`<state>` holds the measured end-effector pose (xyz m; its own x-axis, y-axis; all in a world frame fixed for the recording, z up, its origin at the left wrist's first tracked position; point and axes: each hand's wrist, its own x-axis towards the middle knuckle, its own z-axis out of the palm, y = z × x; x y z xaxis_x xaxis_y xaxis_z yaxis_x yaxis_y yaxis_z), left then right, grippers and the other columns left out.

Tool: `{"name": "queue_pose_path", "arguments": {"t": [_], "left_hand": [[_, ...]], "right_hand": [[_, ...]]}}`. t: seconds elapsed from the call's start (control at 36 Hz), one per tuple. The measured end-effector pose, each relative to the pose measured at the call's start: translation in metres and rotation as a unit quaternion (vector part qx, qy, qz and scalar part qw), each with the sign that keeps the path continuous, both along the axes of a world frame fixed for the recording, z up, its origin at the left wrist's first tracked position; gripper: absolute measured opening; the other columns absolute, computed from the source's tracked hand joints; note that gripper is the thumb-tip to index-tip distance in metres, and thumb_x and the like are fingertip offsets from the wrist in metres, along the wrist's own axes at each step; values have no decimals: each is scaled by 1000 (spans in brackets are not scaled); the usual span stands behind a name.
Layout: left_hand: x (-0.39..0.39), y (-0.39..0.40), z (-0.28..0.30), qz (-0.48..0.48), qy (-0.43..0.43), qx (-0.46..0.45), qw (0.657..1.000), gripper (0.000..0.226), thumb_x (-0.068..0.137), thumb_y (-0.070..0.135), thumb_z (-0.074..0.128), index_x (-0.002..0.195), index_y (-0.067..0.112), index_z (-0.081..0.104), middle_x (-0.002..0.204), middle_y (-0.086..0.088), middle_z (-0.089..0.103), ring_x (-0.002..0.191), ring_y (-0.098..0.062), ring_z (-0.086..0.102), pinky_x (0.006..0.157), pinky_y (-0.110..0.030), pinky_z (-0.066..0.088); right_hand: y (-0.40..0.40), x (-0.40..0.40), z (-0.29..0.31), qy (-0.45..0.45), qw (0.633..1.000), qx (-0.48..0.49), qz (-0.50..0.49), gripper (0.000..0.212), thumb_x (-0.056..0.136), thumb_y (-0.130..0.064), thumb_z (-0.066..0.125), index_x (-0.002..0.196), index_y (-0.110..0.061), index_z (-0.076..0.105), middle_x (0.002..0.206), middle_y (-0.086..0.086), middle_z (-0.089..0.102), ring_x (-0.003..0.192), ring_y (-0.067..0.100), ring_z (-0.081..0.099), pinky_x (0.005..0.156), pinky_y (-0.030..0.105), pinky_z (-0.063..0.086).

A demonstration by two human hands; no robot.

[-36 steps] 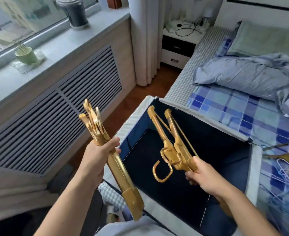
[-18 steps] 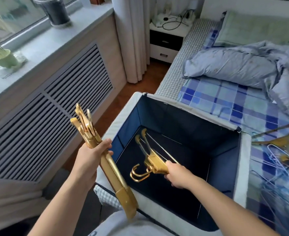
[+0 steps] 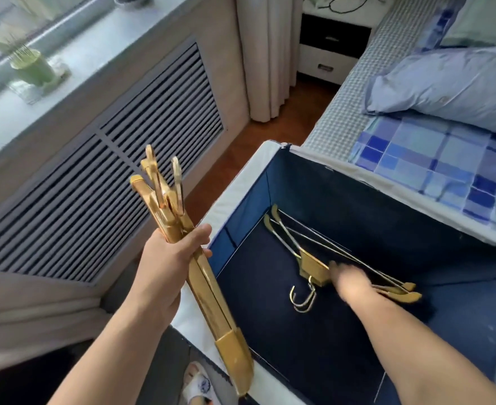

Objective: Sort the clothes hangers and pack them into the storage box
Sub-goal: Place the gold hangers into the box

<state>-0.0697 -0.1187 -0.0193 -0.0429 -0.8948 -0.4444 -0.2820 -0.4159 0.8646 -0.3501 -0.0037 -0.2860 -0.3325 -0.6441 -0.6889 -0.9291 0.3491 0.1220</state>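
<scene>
A green cup on the windowsill; a crumpled duvet on the checked bed.

Daylit window sill above a slatted radiator cover, curtain, checked bed.

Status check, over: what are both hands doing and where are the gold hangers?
Left hand grips a bundle of gold hangers outside the storage box. Right hand blurred, on two hangers lying on the box floor; grip unclear. Nothing in the way.
</scene>
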Motion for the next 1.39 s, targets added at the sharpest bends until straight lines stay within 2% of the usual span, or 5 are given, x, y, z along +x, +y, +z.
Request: {"name": "queue_pose_path", "arguments": {"t": [0.47,0.69,1.0,1.25,1.39], "left_hand": [[-1,10,-10,14,16,-4,1000,30,90,31,75,107,10,63,92,-7,69,85,-24,68,81,-43,56],[-6,10,-11,9,22,-15,1000,25,90,28,75,106,11,64,92,-9,66,80,-24,66,71,-35,54],[-4,11,-11,6,19,-17,1000,27,91,31,73,108,14,61,100,-12,66,89,-26,67,68,-30,54],[0,12,-2,-4,71,-7,997,33,90,25,76,113,6,61,95,-12,65,83,-25,66,65,-28,55],[-16,23,19,-35,121,-33,991,24,89,19,77,103,9,59,91,-12,61,81,-25,64,65,-27,57]], "right_hand": [[36,51,-20,-7,974,-199,-109,43,88,-5,54,130,-15,53,133,11,52,112,30,57,90,40,52],[38,98,-21,-213,977,15,21,47,100,-23,41,147,-21,42,159,5,20,132,37,46,102,41,42],[18,93,-2,-217,972,74,-45,39,100,-22,48,134,-5,55,135,17,58,124,34,56,98,39,46],[1,70,86,-318,921,8,-223,28,97,-26,53,117,-12,66,109,8,64,108,27,62,82,30,45],[-5,52,210,-461,766,-272,-357,20,101,-19,51,109,-23,69,103,-2,74,95,13,71,92,34,57]]}}
